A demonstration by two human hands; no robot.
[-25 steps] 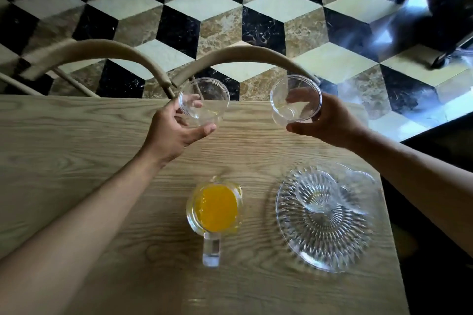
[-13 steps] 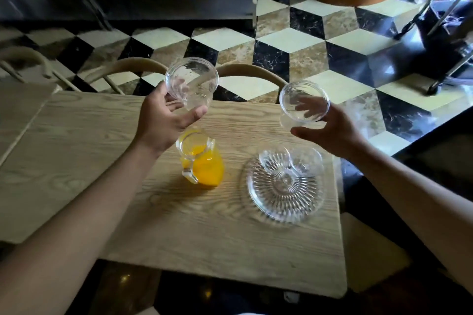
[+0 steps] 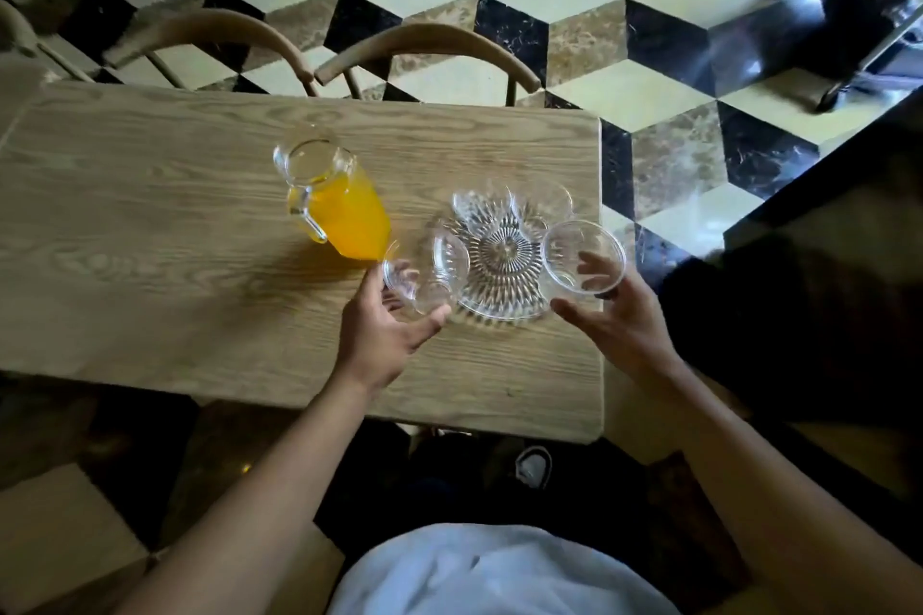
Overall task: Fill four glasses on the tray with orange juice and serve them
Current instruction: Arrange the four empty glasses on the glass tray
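A ribbed clear glass tray (image 3: pixel 502 260) lies on the right part of the wooden table (image 3: pixel 175 265). Two empty glasses stand at its far side, one (image 3: pixel 477 207) left of the other (image 3: pixel 547 205). My left hand (image 3: pixel 384 330) grips an empty clear glass (image 3: pixel 424 270) at the tray's left edge. My right hand (image 3: pixel 614 320) holds another empty glass (image 3: pixel 583 257) over the tray's right edge. A glass pitcher (image 3: pixel 334 200) about half full of orange juice stands left of the tray, its handle facing me.
Two curved wooden chair backs (image 3: pixel 429 45) stand behind the table's far edge. The table's right edge (image 3: pixel 602 265) lies just past the tray, with patterned tile floor beyond. A dark counter (image 3: pixel 824 240) sits to the right.
Both hands have come down and toward me with their glasses, from above the table's far edge to the tray's left and right sides. The camera has pulled back.
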